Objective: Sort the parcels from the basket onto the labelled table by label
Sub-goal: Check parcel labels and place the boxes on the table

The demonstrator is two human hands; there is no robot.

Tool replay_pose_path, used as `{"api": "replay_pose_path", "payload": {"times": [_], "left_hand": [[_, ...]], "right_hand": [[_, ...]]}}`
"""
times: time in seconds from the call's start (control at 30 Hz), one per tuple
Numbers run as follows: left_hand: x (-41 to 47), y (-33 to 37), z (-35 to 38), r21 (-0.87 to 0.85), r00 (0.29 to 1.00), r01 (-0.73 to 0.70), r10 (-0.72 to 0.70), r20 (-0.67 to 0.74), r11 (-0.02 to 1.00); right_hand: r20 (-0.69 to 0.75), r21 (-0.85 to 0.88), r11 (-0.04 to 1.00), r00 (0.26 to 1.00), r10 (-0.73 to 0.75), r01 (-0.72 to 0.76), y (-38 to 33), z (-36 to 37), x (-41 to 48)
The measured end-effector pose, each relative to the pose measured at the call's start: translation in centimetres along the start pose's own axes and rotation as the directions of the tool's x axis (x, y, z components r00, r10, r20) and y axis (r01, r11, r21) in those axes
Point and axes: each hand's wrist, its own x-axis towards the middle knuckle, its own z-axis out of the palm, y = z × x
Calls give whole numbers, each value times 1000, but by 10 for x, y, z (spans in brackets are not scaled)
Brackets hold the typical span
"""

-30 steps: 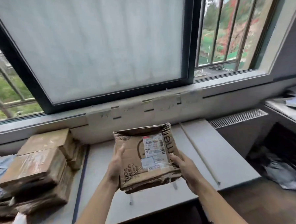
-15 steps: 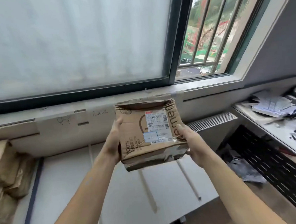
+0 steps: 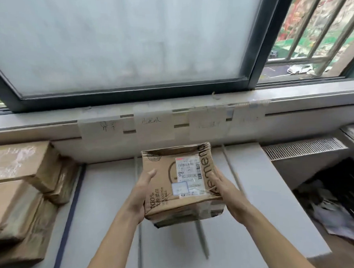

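A brown cardboard parcel point(image 3: 173, 160) with a white shipping label point(image 3: 188, 175) on top hangs just above the white table point(image 3: 106, 209). My left hand point(image 3: 143, 195) grips its left side, thumb on top and fingers underneath. My right hand point(image 3: 226, 189) holds its right side, thumb at the top edge. The parcel is over the table section in front of the handwritten paper labels point(image 3: 153, 122) taped under the window sill. Thin rods point(image 3: 138, 228) split the table into sections.
A stack of brown parcels point(image 3: 20, 183) fills the table's left end, past a dark tape line point(image 3: 69, 217). A black mesh basket point(image 3: 351, 192) holding grey bags stands at the lower right, beside a vent grille point(image 3: 304, 147). More paper labels point(image 3: 207, 124) hang further right.
The view has swung back left and down. Both hands have lowered the parcel from in front of the wall labels to just above the table.
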Motion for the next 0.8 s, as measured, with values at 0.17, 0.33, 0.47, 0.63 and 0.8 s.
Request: {"api": "replay_pose_path", "payload": {"times": [0.17, 0.33, 0.47, 0.63, 0.8], "left_hand": [[1, 7, 3, 28, 982, -81, 85, -171, 996], [12, 12, 4, 352, 843, -52, 230, -486, 935], [19, 20, -2, 437, 825, -32, 271, -496, 899], [41, 19, -24, 427, 854, -95, 294, -430, 899], [69, 22, -40, 383, 879, -125, 281, -384, 915]], "right_hand": [[77, 20, 1000, 997, 13, -15, 3, -7, 33], [130, 55, 998, 992, 9, -16, -4, -3, 59], [110, 85, 993, 991, 70, -79, 10, 7, 75], [43, 97, 985, 990, 136, -140, 17, 18, 103], [-24, 79, 984, 987, 162, -159, 19, 26, 127]]}}
